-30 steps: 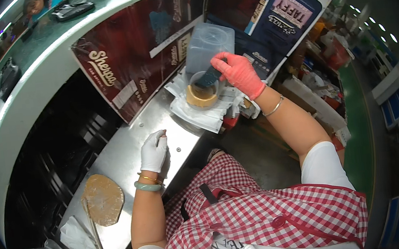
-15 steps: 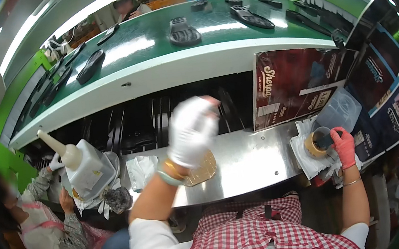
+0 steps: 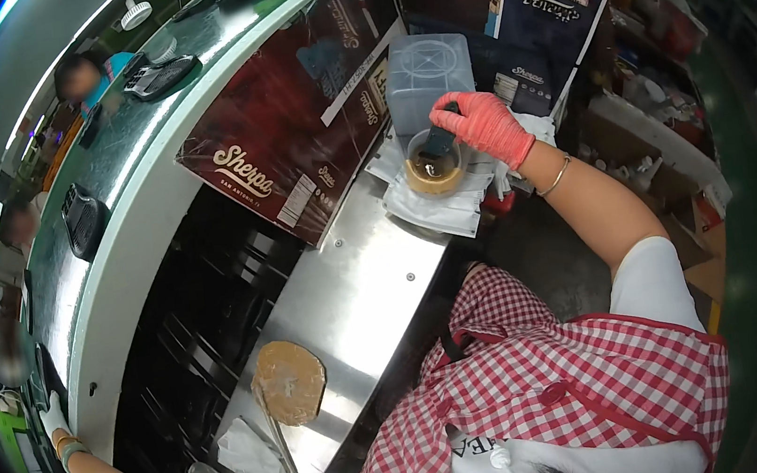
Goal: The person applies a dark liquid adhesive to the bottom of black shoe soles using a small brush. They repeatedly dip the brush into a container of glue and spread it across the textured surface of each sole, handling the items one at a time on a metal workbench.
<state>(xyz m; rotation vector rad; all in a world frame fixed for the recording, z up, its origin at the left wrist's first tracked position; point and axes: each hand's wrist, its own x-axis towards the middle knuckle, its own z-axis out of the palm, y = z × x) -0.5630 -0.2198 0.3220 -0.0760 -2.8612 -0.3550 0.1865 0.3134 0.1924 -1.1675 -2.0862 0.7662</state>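
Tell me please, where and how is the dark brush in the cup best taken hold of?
Probably by the upper end of the dark brush, pinched from above and the right, as the right hand grips it. The brush is tilted: its top leans up to the right, out of the clear cup, while its lower end is down inside, at the brown contents.

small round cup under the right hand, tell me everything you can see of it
The small round cup looks like clear plastic, tan around its lower part, with what looks like glossy brown liquid inside. It stands open on white sheets beside a translucent container. A dark tool in the right hand reaches into it.
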